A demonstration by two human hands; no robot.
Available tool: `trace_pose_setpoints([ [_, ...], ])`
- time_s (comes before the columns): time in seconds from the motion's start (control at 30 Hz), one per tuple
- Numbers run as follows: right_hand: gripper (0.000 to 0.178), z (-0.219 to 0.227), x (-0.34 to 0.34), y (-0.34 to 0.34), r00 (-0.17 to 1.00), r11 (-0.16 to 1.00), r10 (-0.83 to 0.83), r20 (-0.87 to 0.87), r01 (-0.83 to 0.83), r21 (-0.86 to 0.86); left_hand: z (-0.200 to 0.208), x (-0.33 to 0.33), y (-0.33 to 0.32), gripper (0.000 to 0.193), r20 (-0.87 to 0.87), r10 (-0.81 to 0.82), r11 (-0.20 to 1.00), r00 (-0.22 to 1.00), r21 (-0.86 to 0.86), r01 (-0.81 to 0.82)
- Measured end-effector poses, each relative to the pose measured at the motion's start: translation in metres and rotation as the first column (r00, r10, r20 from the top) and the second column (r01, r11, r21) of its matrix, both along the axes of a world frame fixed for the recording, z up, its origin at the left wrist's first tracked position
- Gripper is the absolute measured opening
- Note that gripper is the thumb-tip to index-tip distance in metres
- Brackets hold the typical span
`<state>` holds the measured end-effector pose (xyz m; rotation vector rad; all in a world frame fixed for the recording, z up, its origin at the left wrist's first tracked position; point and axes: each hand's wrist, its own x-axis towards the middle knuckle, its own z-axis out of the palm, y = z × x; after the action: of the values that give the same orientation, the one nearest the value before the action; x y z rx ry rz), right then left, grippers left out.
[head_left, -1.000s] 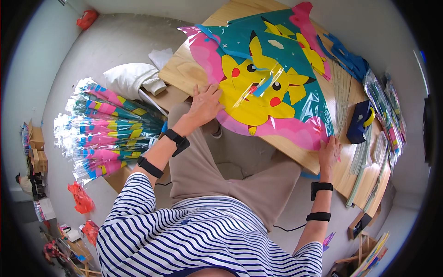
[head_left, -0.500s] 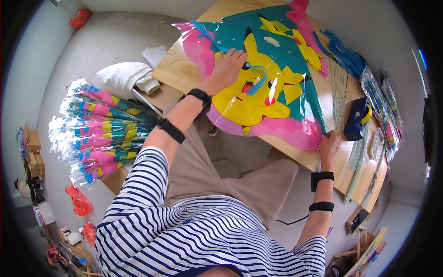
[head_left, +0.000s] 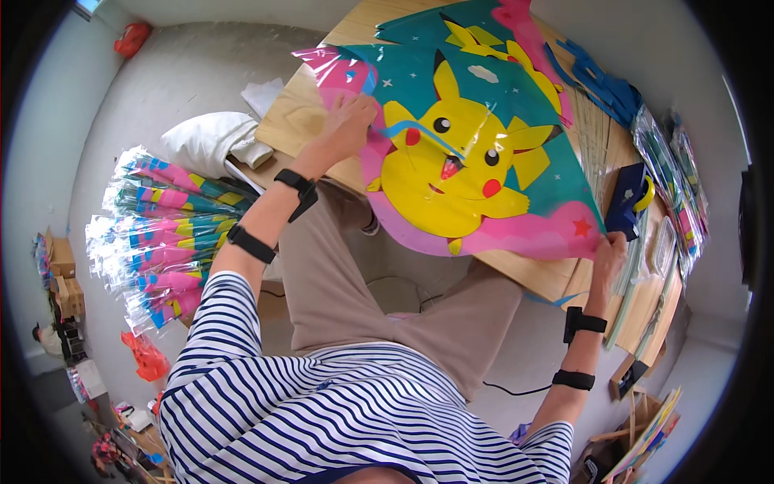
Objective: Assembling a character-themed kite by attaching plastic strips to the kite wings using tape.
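Observation:
A glossy plastic kite sail, printed with a yellow cartoon creature on teal and pink, is stretched between my hands over the table's near edge. My left hand is closed on its left edge, near the pink side. My right hand pinches the lower right corner. From my left hand a narrow blue strip runs across the print to the creature's mouth. Behind it on the table lies a second sheet with the same print, partly covered by the first.
Blue ribbon, thin rods and a dark blue tape dispenser lie on the wooden table's right side. Wrapped kites stand beyond them. At left is a fan of wrapped kites near a white cloth.
My left hand has moved left and toward me, from the print to the sail's edge. My right hand has shifted right with the corner. The sail is now spread flatter and tauter.

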<state>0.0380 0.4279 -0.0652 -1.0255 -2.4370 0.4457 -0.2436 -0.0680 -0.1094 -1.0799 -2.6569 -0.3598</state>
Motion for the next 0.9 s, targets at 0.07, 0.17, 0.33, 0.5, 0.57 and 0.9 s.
trace_pose_setpoints([
  [0.07,0.014,0.018,0.008,0.028,0.998,0.998,-0.046,-0.034,0.047,0.043,-0.001,0.026,0.001,0.021,0.060,-0.019,0.999,0.998,0.035,0.017],
  [0.17,0.016,0.053,0.008,0.047,0.996,0.986,-0.081,-0.038,0.085,0.141,-0.002,0.073,0.024,0.024,0.110,-0.063,0.996,0.992,0.064,0.056],
  [0.33,0.019,0.128,-0.016,0.026,0.991,0.937,-0.129,-0.024,0.130,0.326,0.006,0.146,0.101,0.026,0.171,-0.179,0.984,0.969,0.054,0.173],
  [0.5,0.017,0.141,-0.044,-0.030,0.994,0.900,-0.102,-0.025,0.103,0.424,-0.001,0.179,0.159,0.024,0.227,-0.356,0.930,0.907,0.179,0.321],
  [0.57,0.014,0.123,-0.056,-0.046,0.996,0.907,-0.085,-0.014,0.083,0.413,-0.002,0.185,0.176,0.023,0.255,-0.391,0.917,0.884,0.186,0.352],
  [0.9,0.021,-0.013,-0.077,-0.114,0.910,0.945,0.216,0.353,-0.286,0.159,0.056,0.211,0.090,0.010,0.662,-0.507,0.858,0.551,0.331,0.392],
])
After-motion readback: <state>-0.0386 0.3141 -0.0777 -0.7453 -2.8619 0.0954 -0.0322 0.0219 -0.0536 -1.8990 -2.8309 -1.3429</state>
